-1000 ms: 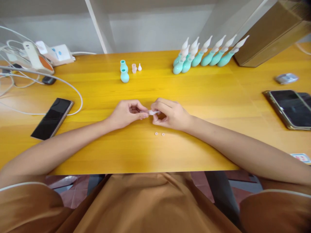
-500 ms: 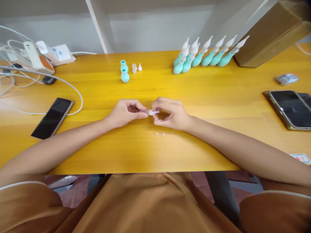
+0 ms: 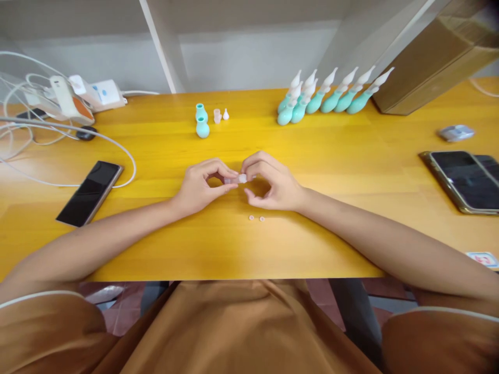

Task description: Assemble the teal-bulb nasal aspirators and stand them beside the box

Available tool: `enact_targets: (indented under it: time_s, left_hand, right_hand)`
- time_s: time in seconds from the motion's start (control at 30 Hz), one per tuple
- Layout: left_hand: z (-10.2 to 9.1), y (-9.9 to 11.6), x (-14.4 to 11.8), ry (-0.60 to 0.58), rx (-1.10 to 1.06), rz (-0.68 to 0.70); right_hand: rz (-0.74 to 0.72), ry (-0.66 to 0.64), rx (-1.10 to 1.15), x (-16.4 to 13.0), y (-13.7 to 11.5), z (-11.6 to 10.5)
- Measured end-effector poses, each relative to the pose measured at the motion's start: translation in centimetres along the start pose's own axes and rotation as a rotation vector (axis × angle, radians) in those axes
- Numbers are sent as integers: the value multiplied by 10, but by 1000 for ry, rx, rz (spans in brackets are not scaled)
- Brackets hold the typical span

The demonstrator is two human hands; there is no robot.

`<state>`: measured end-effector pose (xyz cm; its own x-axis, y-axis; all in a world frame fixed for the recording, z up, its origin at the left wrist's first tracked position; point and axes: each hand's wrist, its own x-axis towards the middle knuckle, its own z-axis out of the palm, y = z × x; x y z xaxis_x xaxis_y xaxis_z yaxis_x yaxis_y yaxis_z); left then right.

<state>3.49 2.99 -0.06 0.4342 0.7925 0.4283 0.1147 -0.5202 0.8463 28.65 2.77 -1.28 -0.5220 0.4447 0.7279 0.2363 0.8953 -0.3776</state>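
Between thumb and fingers, my left hand [image 3: 202,183] grips a small translucent white plastic nozzle [image 3: 242,178] lying level over the table. My right hand [image 3: 275,182] is at the nozzle's other end; its fingertips touch or nearly touch it, while the thumb stands apart below. The nozzle's thin tip is partly hidden by the right fingers. Nearer the table edge lie two tiny pale rings, a left ring [image 3: 251,217] and a right ring [image 3: 262,219].
Two turquoise bulbs [image 3: 202,128], a pale pink cup-shaped piece [image 3: 217,116] and a small white cone [image 3: 226,114] stand at the back. Several turquoise bulbs with white nozzles [image 3: 286,113] stand right, beside a cardboard box [image 3: 424,67]. Phones lie left [image 3: 89,195] and right [image 3: 462,176]; cables are far left.
My right thumb has come away from the nozzle and its fingers have opened wider. The left hand still holds the nozzle. The view has shifted slightly.
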Motion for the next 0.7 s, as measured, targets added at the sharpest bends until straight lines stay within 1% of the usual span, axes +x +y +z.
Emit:
enact_targets:
  time_s: [0.1, 0.17, 0.27, 0.37, 0.43, 0.53, 0.6, 0.7]
  left_hand:
    - [-1, 2, -2, -9, 39, 67]
    - [-1, 4, -2, -10, 74, 89]
    - [-2, 7, -2, 7, 127, 114]
    - [-2, 9, -1, 23, 178, 134]
    - [-2, 8, -1, 48, 188, 150]
    - [-3, 7, -1, 84, 195, 154]
    - [-4, 6, -1, 66, 202, 144]
    - [-5, 6, -1, 10, 228, 159]
  right_hand:
    - [76, 60, 113, -1, 0, -4]
    - [192, 146, 192, -2, 3, -4]
    - [405, 260, 294, -4, 11, -3]
    - [537, 303, 386, -2, 16, -2]
    - [599, 247, 414, 0, 15, -3]
    - [660, 70, 412, 4, 9, -4]
    - [673, -31, 413, 6, 5, -3]
    - [728, -111, 414, 10, 0, 2]
